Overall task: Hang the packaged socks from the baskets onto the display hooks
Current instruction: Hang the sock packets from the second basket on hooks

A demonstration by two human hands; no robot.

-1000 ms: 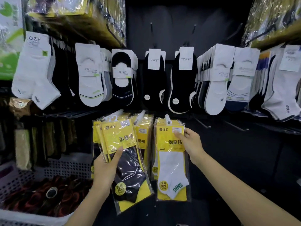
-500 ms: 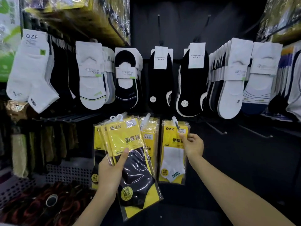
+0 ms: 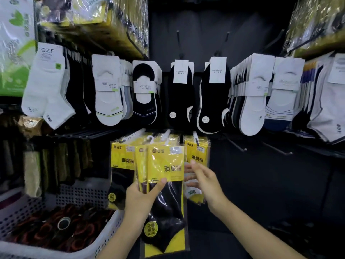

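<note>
The white perforated plastic basket [image 3: 80, 195] is sitting low at the left, and dark goods with reddish bands [image 3: 56, 228] are lying inside it, too blurred to name. Just right of the basket, the left hand [image 3: 139, 198] is gripping a small bunch of clear-plastic sock packs with yellow cards and black socks [image 3: 166, 186]. Its thumb is lying across the front pack just under the yellow header, and the bunch is standing upright. Farther right of the basket, the right hand [image 3: 203, 179] is hovering with its fingers loosely spread, holding nothing. Its fingertips are reaching the right edge of the held bunch, though blur is hiding whether they are touching it. The hands are sitting apart, with the bunch between them. Behind the right hand, a yellow-carded pack of white socks [image 3: 196, 156] is hanging from a white-tipped display hook [image 3: 195, 136]. Above the basket's right end, a matching hung pack of black socks [image 3: 121, 161] is dangling. High above the basket, a row of white and black low-cut socks on white cards [image 3: 179, 94] is hanging across the dark wall. Up and far right of the basket, bare black metal hooks [image 3: 237, 146] are jutting out.
</note>
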